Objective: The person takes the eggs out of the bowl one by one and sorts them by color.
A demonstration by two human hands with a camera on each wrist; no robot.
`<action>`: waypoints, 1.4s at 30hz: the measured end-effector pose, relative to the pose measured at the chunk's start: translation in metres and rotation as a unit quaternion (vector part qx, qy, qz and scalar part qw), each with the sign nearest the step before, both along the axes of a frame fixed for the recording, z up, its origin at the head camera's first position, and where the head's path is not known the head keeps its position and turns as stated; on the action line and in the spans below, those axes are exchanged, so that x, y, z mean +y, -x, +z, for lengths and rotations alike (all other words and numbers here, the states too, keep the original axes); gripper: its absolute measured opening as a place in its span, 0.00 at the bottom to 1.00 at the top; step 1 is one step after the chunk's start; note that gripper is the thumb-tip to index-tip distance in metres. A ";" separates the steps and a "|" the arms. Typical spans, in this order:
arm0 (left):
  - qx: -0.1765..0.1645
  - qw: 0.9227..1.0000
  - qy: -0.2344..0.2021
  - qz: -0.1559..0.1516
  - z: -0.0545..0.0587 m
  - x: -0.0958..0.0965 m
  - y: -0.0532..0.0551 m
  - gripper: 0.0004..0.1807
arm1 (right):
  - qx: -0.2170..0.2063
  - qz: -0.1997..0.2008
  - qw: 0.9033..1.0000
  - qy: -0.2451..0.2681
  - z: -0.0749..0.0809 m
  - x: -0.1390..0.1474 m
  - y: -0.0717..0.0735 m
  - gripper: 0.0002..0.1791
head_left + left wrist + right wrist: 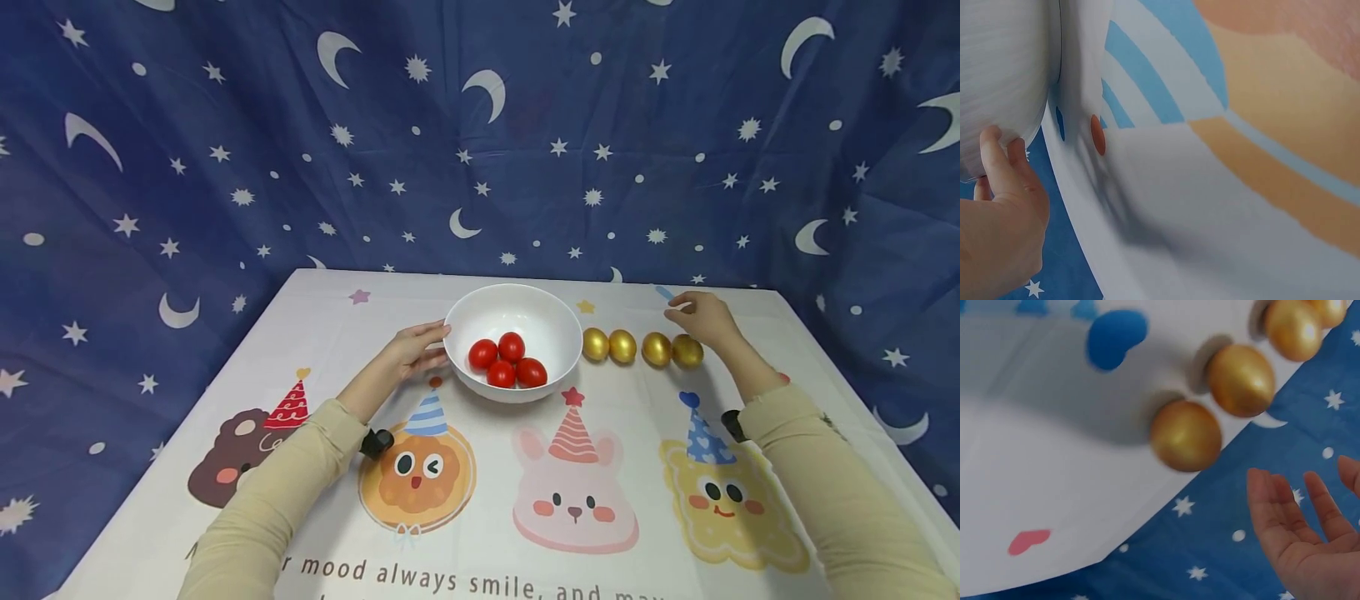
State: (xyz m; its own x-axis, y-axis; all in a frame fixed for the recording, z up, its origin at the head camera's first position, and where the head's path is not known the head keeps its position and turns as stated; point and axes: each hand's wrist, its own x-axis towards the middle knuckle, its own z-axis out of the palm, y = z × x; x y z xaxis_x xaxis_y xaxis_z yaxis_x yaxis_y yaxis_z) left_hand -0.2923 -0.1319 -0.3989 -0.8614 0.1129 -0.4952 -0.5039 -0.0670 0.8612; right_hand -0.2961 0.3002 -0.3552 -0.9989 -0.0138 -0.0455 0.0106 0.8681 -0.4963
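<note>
A white bowl (540, 321) stands on the table with several red egg-shaped pieces (512, 347) in its bottom. My left hand (412, 348) rests its fingertips against the bowl's left side, near the rim. The left wrist view shows those fingers on the smooth outer wall (1007, 81). In a row right of the bowl lie several golden eggs (622, 346), in two pairs. Just behind and above the rightmost pair hovers my right hand (707, 318), fingers loosely bent and apart. In the right wrist view its palm and fingers hold nothing, beside the nearest golden egg (1186, 435).
The white tablecloth (480, 467) carries printed cartoon animals and lettering along the near side. Behind the table hangs a dark blue curtain (525, 167) with white moons and stars, reaching round both sides.
</note>
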 end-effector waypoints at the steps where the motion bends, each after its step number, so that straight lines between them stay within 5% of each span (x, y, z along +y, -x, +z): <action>1: 0.000 1.000 0.000 0.000 0.000 0.000 0.000 0.30 | 0.000 0.003 1.000 0.004 0.001 -0.004 -0.001 0.23; 25: 0.011 1.000 0.003 -0.010 -0.002 -0.002 0.000 0.29 | 0.029 0.123 0.992 0.029 0.036 -0.107 -0.015 0.19; 42: 0.006 1.000 0.007 -0.003 -0.002 -0.003 0.002 0.29 | 0.036 0.205 0.978 -0.004 0.022 -0.169 0.000 0.17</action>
State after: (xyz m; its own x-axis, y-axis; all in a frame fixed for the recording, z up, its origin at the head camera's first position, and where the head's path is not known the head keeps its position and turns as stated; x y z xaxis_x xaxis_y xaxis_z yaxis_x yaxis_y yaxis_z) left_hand -0.2940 -0.1344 -0.4006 -0.8669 0.1120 -0.4857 -0.4932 -0.0516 0.8684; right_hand -0.2958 0.1309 -0.3334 -0.9101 -0.4138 0.0240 -0.3743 0.7956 -0.4763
